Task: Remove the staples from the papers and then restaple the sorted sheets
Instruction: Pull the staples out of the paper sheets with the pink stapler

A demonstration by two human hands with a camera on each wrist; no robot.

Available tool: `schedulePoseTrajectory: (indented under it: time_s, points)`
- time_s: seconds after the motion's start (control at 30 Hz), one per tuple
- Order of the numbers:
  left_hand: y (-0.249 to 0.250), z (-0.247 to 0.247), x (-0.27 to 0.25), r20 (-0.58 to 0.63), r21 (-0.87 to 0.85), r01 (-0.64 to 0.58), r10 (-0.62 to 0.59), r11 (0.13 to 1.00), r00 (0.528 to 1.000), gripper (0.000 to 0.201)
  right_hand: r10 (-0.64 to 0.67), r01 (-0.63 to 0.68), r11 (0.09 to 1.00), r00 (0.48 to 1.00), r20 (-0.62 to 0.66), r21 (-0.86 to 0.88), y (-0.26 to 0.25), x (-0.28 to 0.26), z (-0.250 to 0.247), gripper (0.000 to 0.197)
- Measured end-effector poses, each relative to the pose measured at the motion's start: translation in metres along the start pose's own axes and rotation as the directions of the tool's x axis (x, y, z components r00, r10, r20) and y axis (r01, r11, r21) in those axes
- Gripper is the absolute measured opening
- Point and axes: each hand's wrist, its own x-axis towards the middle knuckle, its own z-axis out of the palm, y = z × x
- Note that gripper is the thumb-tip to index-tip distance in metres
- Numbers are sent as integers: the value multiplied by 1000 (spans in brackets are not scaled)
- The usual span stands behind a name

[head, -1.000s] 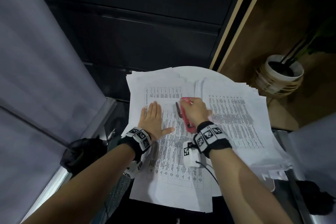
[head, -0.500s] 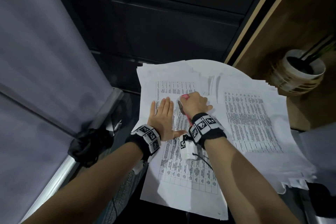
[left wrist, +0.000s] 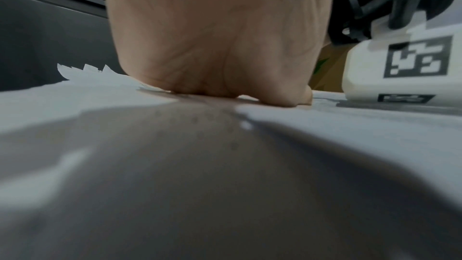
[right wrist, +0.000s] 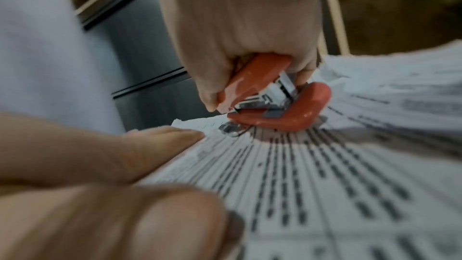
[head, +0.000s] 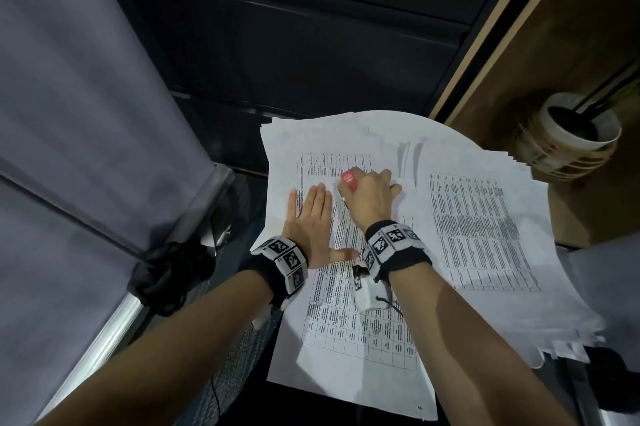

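Note:
A stack of printed sheets with tables lies in front of me. My left hand lies flat on it, fingers straight and thumb out, pressing the paper down. My right hand grips a small red stapler, held on end beside the left fingers. In the right wrist view the red stapler points down with its metal rear tip on the page, close to my left fingertips. No staple can be made out.
A second pile of printed sheets fans out to the right over a round white tabletop. A white plant pot stands on the wooden floor at the far right. A grey cloth surface fills the left.
My right hand has tipped the stapler from lying along the page to standing on end, and shifted slightly toward the far edge. The left hand stays flat on the sheets.

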Motion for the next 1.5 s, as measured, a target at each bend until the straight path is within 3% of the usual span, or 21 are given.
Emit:
schedulePoseTrajectory:
  time_s: [0.07, 0.17, 0.3, 0.4, 0.47, 0.63, 0.73, 0.83, 0.93, 1.07, 1.17, 1.23, 1.3, 1.37, 1.5]
  points:
    - [0, 0, -1, -9, 5, 1, -1, 1000, 1000, 125, 28, -29, 999, 999, 18, 43, -1, 3, 0, 28]
    - [5, 1, -4, -61, 27, 3, -2, 1000, 998, 106, 202, -207, 950, 978, 47, 233, -4, 11, -3, 29]
    - [2, -2, -4, -31, 33, 5, -4, 999, 999, 103, 242, -251, 908, 968, 69, 336, -7, 18, 3, 28]
    - [3, -3, -7, -25, 48, 7, -5, 999, 1000, 95, 326, -315, 795, 942, 73, 518, -2, 19, 4, 15]
    - [4, -5, -8, -23, 53, 14, -13, 998, 1000, 89, 374, -341, 711, 924, 79, 615, 1, 22, 0, 19]
    - [0, -13, -3, 78, 10, -11, 10, 1000, 997, 117, 355, -319, 573, 927, 122, 755, 9, 12, -22, 16]
    - [-9, -28, 3, 1, -191, 65, -66, 980, 998, 126, 356, -283, 547, 930, 87, 788, 30, 8, -39, 22]
    - [-16, -44, 16, -47, -377, 190, -223, 907, 974, 130, 385, -242, 561, 923, 9, 792, 57, 3, -57, 22]
    - [-11, -52, 24, 8, -502, 274, -313, 820, 950, 118, 432, -236, 542, 902, -26, 807, 81, -9, -68, 18]
    - [-5, -56, 21, 81, -722, 289, -338, 629, 938, 102, 491, -232, 538, 868, -78, 811, 108, -26, -81, 20]
    - [-4, -45, 10, 111, -743, 282, -304, 607, 946, 85, 529, -244, 499, 846, -69, 831, 120, -35, -91, 14]
    - [-7, -37, 4, 126, -751, 240, -223, 616, 967, 49, 558, -245, 472, 827, -71, 847, 125, -37, -96, 14]
    - [-17, -39, 1, 68, -827, 150, -168, 542, 983, 11, 578, -232, 451, 812, -84, 862, 127, -39, -103, 16]
    - [-29, -49, 4, -47, -898, 63, -238, 436, 970, 10, 594, -207, 416, 799, -93, 885, 131, -42, -111, 15]
    - [-47, -96, 14, -236, -957, -132, -430, 259, 871, 16, 606, -139, 375, 785, -129, 916, 143, -49, -129, 18]
